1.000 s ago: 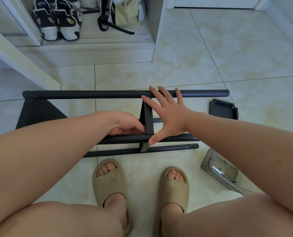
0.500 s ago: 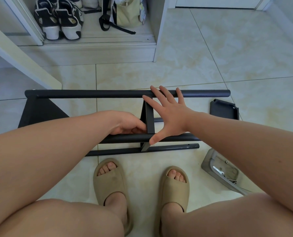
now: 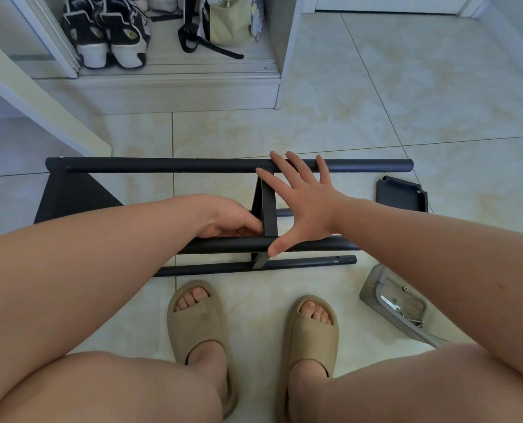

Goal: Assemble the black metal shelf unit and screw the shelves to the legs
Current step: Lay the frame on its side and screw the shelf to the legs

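R hand point(image 3: 309, 206) fingers spread across legs point(image 3: 162, 165); L hand point(image 3: 232, 222) fingers curled beside shelf point(image 3: 268, 209).

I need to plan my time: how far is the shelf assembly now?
Done: an end shelf sits between the legs. In hand: the right hand braces the middle shelf, the left hand works at its lower joint. Left: a loose shelf lies on the floor.

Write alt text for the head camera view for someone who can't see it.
A seated person's right hand spreads flat across an upright black shelf, fingers on the far leg, thumb on the near leg, while the left hand curls against the shelf's other side. The half-built unit lies on a tiled floor.
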The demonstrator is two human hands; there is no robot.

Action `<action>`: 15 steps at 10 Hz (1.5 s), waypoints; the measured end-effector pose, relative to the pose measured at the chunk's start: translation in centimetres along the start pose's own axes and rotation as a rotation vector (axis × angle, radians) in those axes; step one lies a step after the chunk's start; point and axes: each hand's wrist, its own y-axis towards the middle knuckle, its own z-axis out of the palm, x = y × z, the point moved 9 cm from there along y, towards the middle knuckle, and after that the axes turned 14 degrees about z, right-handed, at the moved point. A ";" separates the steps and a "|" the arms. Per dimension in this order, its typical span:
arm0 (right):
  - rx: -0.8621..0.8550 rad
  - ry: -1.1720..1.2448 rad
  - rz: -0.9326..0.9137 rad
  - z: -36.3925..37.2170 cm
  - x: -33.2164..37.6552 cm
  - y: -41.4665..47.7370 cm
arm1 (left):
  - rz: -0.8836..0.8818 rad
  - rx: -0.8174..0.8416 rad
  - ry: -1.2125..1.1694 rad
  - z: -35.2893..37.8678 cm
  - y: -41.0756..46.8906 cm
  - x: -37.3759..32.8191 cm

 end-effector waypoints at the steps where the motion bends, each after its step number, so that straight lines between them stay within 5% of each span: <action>1: -0.003 -0.002 0.000 -0.1 0.0 0.0 | 0.020 0.000 -0.009 0.1 0.1 0.0; 15: -0.003 -0.004 -0.006 0.2 -0.1 0.3 | 0.084 0.064 -0.010 0.4 0.5 -0.5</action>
